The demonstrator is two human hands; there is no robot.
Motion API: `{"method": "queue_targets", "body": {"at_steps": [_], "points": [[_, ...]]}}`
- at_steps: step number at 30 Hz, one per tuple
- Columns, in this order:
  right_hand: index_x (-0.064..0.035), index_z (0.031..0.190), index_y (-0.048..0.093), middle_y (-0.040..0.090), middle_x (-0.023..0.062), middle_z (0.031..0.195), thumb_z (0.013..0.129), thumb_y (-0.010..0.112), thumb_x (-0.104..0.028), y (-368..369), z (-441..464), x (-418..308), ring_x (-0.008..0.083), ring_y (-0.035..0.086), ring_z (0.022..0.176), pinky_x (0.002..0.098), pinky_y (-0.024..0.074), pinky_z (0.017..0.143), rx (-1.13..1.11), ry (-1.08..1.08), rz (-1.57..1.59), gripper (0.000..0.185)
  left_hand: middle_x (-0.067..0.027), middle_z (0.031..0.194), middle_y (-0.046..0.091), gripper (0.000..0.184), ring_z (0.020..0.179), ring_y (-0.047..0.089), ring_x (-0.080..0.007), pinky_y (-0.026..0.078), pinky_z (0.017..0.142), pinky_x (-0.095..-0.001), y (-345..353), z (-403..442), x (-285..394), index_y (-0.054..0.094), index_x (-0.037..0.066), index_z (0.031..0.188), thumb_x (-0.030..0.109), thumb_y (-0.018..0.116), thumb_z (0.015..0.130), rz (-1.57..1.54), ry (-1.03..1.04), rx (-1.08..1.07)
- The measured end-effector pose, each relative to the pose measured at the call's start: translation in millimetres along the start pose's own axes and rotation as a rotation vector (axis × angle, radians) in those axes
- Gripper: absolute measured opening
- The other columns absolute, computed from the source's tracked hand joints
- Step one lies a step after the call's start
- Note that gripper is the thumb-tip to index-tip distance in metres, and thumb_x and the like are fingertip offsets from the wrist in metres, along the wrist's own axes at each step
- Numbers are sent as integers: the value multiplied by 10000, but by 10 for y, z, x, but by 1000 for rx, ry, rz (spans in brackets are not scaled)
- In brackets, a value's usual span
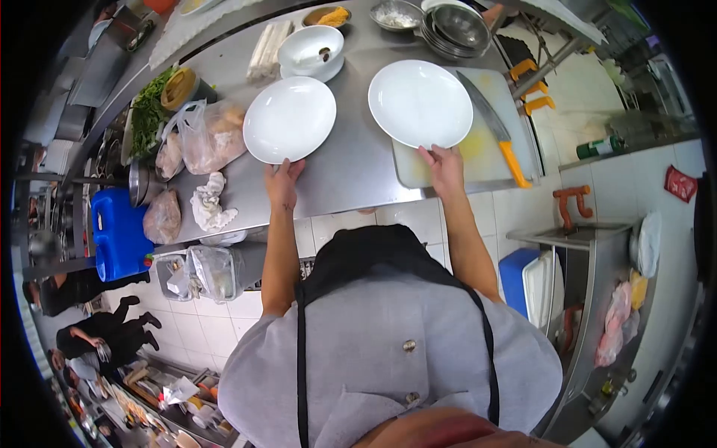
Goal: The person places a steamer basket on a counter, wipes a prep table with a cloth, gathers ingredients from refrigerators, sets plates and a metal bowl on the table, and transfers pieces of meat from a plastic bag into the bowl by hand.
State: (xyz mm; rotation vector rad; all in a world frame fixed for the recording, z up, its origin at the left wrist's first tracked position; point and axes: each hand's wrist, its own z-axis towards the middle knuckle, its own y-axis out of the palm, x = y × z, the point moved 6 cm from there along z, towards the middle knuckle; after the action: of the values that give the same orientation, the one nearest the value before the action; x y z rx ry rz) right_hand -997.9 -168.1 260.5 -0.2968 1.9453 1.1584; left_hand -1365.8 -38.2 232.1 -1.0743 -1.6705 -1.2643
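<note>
My left hand [283,183] grips the near rim of a white oval plate [290,119], thumb on the edge and fingers hidden beneath. Another white plate [420,103] is in my right hand [444,169], also pinched at its near rim. Both plates look bare and are held apart over the steel counter [336,168]. Under the right plate lies a white cutting board [418,173] with yellow stains. A knife [497,134] with an orange handle rests across that board. Just beyond the left plate are stacked white bowls [311,49], the top one with a small dark thing in it.
Bags of raw meat [213,138], a crumpled white cloth [213,201] and leafy greens [149,112] lie at the left. Metal bowls [457,30] stand at the back. More orange handles [536,97] jut out at the right edge. A blue jerrycan [119,231] stands lower left; people [104,336] are beyond.
</note>
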Motion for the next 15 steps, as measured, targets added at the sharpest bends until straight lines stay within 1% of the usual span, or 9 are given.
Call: {"method": "queue_targets", "body": {"at_steps": [2, 4, 5, 8, 11, 12, 13, 14, 15], "points": [[28, 1340, 351, 541, 208, 1184, 890, 489, 20, 29, 6, -69, 298, 624, 970, 409, 570, 837, -25, 5, -10, 471, -214, 1081, 616, 361, 880, 662, -297, 565, 787, -394, 98, -91, -55, 403, -60, 1269, 93, 490, 954, 36, -75, -89], [47, 1244, 445, 624, 193, 1076, 925, 466, -22, -85, 68, -38, 284, 659, 918, 377, 561, 835, -177, 304, -412, 327, -220, 1070, 626, 369, 885, 665, -304, 563, 785, -390, 101, -181, -86, 401, -53, 1278, 112, 488, 960, 59, -187, -116], [47, 1244, 445, 624, 193, 1076, 925, 466, -22, -98, 137, -97, 284, 659, 918, 377, 561, 835, -182, 305, -410, 327, -226, 1060, 637, 377, 891, 669, -311, 561, 784, -386, 152, -251, -133, 399, -45, 1288, 131, 486, 966, 75, -305, -151], [64, 1174, 484, 647, 195, 1018, 958, 464, -84, -131, 233, -59, 263, 669, 882, 360, 560, 814, -276, 414, -513, 262, -220, 987, 650, 364, 865, 668, -302, 560, 771, -384, 320, -591, -270, 421, -31, 1271, 161, 489, 969, 167, -356, -195], [92, 1077, 512, 633, 227, 1016, 979, 455, -117, -203, 341, 95, 283, 668, 836, 353, 567, 779, -221, 453, -448, 238, -232, 988, 646, 378, 857, 669, -312, 561, 776, -387, 461, -800, -463, 417, -35, 1268, 179, 499, 968, 97, -420, -220], [96, 1088, 509, 632, 228, 1010, 987, 444, -115, -230, 414, 113, 284, 666, 845, 356, 565, 787, -223, 365, -330, 243, -235, 994, 644, 379, 863, 667, -313, 561, 781, -388, 497, -816, -505, 414, -32, 1270, 180, 498, 968, 31, -456, -233], [100, 1098, 506, 631, 229, 1004, 995, 434, -113, -276, 422, 158, 286, 663, 855, 360, 563, 796, -219, 285, -215, 248, -237, 1027, 644, 395, 909, 662, -310, 553, 791, -376, 465, -785, -527, 426, -17, 1268, 267, 467, 995, 12, -461, -157], [100, 1098, 506, 631, 229, 1004, 995, 434, -113, -199, 403, 228, 286, 663, 855, 360, 563, 796, -247, 305, -217, 248, -237, 1027, 644, 395, 909, 662, -310, 553, 791, -376, 460, -728, -478, 426, -17, 1268, 267, 467, 995, 6, -446, -127], [104, 1114, 500, 631, 223, 987, 993, 424, -92, -164, 388, 180, 279, 659, 860, 365, 562, 794, -107, 162, -139, 243, -236, 1028, 642, 390, 909, 660, -308, 552, 795, -378, 438, -687, -397, 432, -14, 1249, 277, 472, 992, -1, -462, -104]]}}
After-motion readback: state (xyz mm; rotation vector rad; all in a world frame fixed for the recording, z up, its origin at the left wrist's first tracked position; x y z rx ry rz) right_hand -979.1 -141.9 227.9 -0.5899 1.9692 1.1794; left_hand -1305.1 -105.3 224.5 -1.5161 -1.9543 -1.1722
